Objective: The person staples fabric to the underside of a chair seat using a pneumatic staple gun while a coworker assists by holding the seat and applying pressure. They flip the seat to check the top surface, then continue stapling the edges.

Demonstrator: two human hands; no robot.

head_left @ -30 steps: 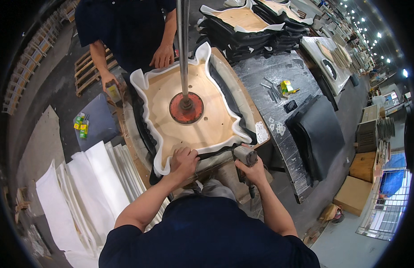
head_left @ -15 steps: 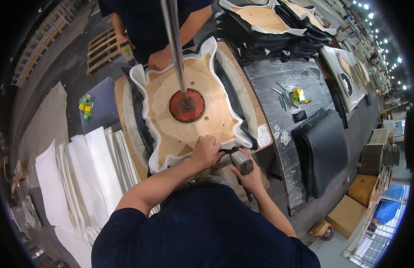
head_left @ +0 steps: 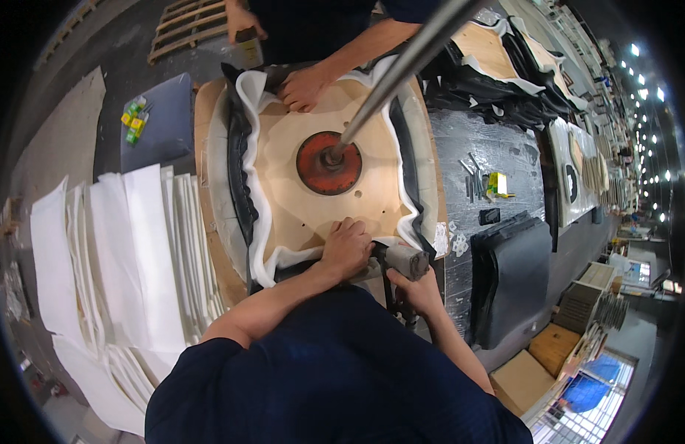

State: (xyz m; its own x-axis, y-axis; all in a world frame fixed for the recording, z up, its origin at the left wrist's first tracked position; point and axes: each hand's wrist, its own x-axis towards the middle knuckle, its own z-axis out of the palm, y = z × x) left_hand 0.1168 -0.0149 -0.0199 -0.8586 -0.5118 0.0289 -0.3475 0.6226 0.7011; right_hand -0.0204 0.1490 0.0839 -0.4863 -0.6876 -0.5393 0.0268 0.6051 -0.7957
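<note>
A square wooden seat panel [head_left: 283, 170] lies in front of me, with white padding [head_left: 258, 200] and a black cover [head_left: 243, 159] around its edges. A red round clamp plate [head_left: 313, 174] on a metal rod [head_left: 416, 59] presses on its middle. My left hand [head_left: 348, 250] is closed at the near edge, its curled fingers on the black cover, though the exact grip is partly hidden. In my right hand [head_left: 422, 292] is a grey staple gun [head_left: 407, 260]. Its nose points left, beside my left fingers at the panel's near edge.
Across the panel, a co-worker's hand [head_left: 302, 89] rests on the far edge; their other hand [head_left: 245, 22] holds a staple gun [head_left: 248, 50]. White padding sheets [head_left: 128, 251] stand at left. Black sheets [head_left: 513, 277] and a small yellow-green box [head_left: 496, 185] lie on the right table.
The view has turned, so the rod now leans to the upper right. My staple gun has risen slightly in the picture, still beside my left hand. The co-worker's hand still touches the far edge.
</note>
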